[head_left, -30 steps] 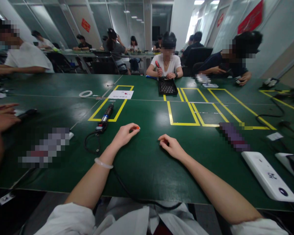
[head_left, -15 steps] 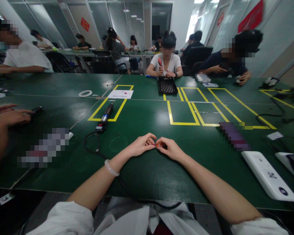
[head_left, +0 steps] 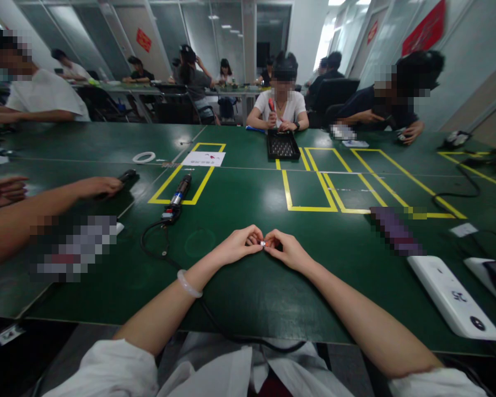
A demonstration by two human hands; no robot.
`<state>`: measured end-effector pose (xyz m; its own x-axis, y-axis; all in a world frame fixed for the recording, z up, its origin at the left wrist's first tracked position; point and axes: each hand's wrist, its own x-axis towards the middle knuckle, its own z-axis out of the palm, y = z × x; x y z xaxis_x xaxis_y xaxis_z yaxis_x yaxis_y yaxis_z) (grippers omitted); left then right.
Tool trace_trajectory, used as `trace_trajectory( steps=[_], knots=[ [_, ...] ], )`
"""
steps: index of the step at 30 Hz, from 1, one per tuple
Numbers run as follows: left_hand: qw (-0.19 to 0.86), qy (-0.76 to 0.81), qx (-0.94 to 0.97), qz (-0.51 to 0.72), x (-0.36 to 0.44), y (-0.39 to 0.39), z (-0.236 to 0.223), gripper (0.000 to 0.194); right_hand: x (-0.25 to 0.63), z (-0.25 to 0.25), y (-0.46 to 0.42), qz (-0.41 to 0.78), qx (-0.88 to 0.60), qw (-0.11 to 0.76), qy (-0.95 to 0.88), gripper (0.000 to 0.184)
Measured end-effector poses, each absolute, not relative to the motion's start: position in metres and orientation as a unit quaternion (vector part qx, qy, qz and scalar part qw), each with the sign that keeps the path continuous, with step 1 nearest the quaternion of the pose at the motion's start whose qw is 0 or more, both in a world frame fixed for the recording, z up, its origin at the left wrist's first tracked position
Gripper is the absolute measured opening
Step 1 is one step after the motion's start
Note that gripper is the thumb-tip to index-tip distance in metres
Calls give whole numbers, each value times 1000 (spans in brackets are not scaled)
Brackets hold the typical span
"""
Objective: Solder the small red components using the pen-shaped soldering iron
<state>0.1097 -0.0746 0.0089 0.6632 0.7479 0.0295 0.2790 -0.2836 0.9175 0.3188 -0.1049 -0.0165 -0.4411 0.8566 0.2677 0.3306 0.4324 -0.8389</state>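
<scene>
Surface (head_left: 240, 187) of glossy dark green spread from a near edge at the wearer's lap to a far edge, where a co-worker in a white shirt (head_left: 292, 105) sat holding a red-handled tool (head_left: 271, 103). Yellow tape outlines (head_left: 312, 210) marked its right half, and a separate yellow frame (head_left: 205, 186) lay left of centre. A white oblong case (head_left: 454, 298) rested toward the right, close to the near edge. A black tray (head_left: 283, 156) stood at the far edge, before that co-worker. White paper (head_left: 204, 159) overlapped the left frame; a dark cylindrical tool (head_left: 181, 190) with a silver and blue band lay partly inside it, the rear end crossing the tape's near side.

Toward the left edge, another co-worker's hand (head_left: 101, 186) grasped a dark object (head_left: 128, 175).

The wearer's left hand (head_left: 240, 242) and right hand (head_left: 288, 249) met near the middle, closer to the near edge than the far one. Fingers of both were bent and pinched on one small orange-and-silver piece (head_left: 263, 243), which sat between them, partly hidden; whether it touched the surface could not be told.
</scene>
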Motion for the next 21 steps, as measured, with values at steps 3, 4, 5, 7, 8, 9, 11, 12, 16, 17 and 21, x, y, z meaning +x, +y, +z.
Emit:
trace_trajectory(
  steps=[3,4,5,7,8,9,11,12,16,17,21],
  knots=[
    [463,331,786,240,110,-76,12,20,319,-15,-105,367,-392,364,-761,10],
    [454,331,792,240,110,-76,13,19,319,-14,-106,367,-392,364,-761,10],
    [445,333,796,240,110,-76,14,18,318,-14,-106,365,-392,365,-761,11],
    [438,336,799,239,109,-77,15,17,318,-14,-106,362,-392,367,-762,11],
    [437,337,799,239,109,-77,16,17,318,-14,-105,360,-392,369,-761,11],
    [438,337,799,238,109,-78,16,16,318,-14,-105,359,-393,371,-761,11],
    [437,340,798,237,109,-78,17,17,318,-14,-105,356,-396,374,-759,11],
    [434,343,799,236,109,-79,18,17,318,-15,-104,355,-398,375,-758,12],
    [423,346,803,237,110,-80,20,17,318,-15,-104,359,-400,379,-753,14],
    [422,344,804,238,110,-80,20,17,318,-15,-105,359,-400,380,-753,14],
    [423,344,805,235,110,-80,21,16,318,-15,-105,365,-397,385,-749,13]
  ],
)
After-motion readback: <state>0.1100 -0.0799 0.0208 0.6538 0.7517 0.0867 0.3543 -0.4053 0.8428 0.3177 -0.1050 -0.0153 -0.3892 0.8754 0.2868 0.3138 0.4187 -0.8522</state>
